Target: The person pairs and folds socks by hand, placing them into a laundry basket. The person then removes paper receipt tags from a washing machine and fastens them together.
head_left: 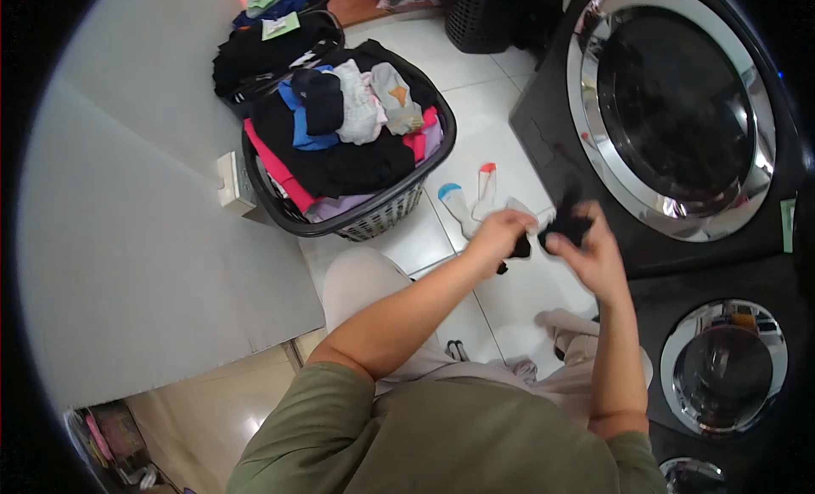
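My left hand [503, 241] is closed in a pinch in front of my knees, with a small black sock-like piece [520, 246] at its fingers. Close beside it, my right hand [601, 255] grips a black cloth item [567, 225], blurred by motion, that looks like a sock. Just beyond the left hand are a white sock with a blue end [454, 204] and another with a red end [486, 184]. They seem to lie on the tiles; whether either touches my fingers I cannot tell.
A dark laundry basket [382, 210] heaped with clothes stands at the left, another pile of black clothes [246, 61] behind it. Black front-loading machines with a large round door [675, 112] and a smaller one [724, 367] line the right. A dark basket [477, 23] stands at the back.
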`<state>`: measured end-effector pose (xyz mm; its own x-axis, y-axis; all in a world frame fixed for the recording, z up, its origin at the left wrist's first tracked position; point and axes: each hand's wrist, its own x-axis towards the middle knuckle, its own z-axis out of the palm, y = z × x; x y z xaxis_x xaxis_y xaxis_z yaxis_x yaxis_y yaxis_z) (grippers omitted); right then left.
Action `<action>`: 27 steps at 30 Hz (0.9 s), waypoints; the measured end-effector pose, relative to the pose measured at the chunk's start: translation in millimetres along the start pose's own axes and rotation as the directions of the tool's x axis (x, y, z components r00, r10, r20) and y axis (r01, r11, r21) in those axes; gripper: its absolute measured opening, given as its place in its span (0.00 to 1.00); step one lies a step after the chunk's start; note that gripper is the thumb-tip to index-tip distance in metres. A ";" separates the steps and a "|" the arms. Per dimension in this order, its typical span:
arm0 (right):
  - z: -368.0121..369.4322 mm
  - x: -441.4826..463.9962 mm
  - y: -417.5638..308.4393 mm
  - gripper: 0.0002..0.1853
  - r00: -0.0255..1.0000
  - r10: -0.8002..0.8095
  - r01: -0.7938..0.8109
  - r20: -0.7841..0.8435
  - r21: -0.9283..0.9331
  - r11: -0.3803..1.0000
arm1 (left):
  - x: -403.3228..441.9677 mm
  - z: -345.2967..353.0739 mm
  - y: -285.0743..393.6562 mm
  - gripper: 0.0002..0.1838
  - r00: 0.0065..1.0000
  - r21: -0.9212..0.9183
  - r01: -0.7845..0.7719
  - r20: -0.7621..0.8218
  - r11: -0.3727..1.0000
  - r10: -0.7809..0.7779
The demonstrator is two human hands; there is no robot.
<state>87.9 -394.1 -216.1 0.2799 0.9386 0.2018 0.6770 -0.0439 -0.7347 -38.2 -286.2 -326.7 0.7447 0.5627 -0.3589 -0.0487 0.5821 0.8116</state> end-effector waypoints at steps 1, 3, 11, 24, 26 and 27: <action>4.3 19.4 -10.7 0.21 0.992 -0.109 0.107 -0.061 -0.028 0.994 | 2.0 -6.4 -0.4 0.10 0.998 0.014 0.047 -0.051 0.999 -0.046; 16.2 64.6 -38.9 0.24 0.928 -0.358 0.340 -0.104 -0.155 0.927 | 10.6 -19.2 -5.9 0.11 0.988 0.162 0.138 -0.094 0.977 -0.124; 167.8 186.4 -40.4 0.19 0.647 -0.265 0.599 0.714 -0.262 0.757 | -3.5 -48.1 44.0 0.26 0.999 0.985 0.045 -0.039 0.167 -0.037; 280.3 -67.1 313.3 0.20 0.766 0.642 -0.568 0.024 -0.443 0.694 | 10.8 -74.7 60.9 0.12 0.888 0.954 -0.096 -0.047 0.284 0.457; 287.8 -93.2 321.3 0.18 0.859 0.512 -0.418 0.026 -0.540 0.730 | 14.9 -69.4 58.1 0.12 0.899 0.965 -0.077 -0.042 0.252 0.435; 290.3 -102.0 321.2 0.17 0.892 0.452 -0.351 0.032 -0.580 0.735 | 16.9 -70.0 54.2 0.12 0.908 0.968 -0.103 -0.002 0.228 0.418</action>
<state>79.2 -404.6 -660.7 0.5335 0.8280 -0.1727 0.7940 -0.5606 -0.2349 -74.9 -204.1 -321.1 0.6550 0.7555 0.0125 0.5566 -0.4936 0.6682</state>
